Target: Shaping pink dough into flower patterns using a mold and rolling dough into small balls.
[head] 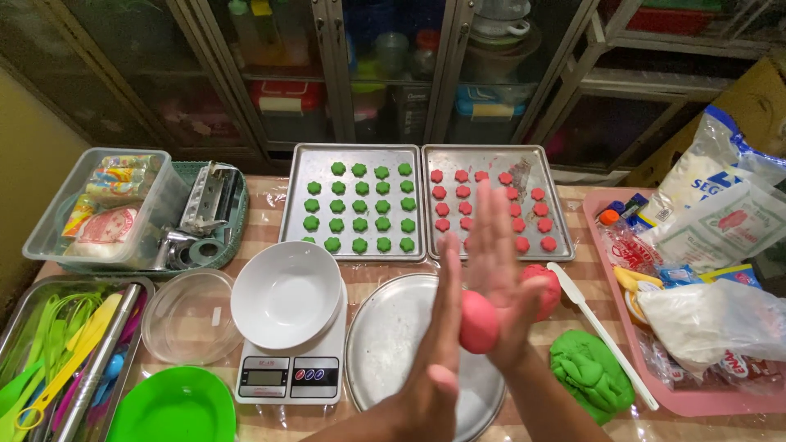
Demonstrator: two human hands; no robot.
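A ball of pink-red dough [478, 322] is pressed between my two flat palms above a round metal plate [385, 327]. My left hand [438, 344] stands upright on the ball's left side, my right hand [495, 262] on its right, fingers straight and pointing away. A second red dough lump [547, 288] lies just behind my right hand. A green dough lump [589, 372] rests on the table to the right. Two baking trays sit behind: the left tray [295, 196] holds green dough flowers [360, 206], the right tray [558, 221] red dough flowers [455, 193].
A white bowl [285, 293] stands on a kitchen scale [288, 376]. A white spatula [602, 331] lies by a pink tray [696, 401] of bags. At left are a clear lid [190, 315], a green bowl [173, 408], a utensil tray [61, 344], a plastic box [106, 205] and a green basket [233, 221].
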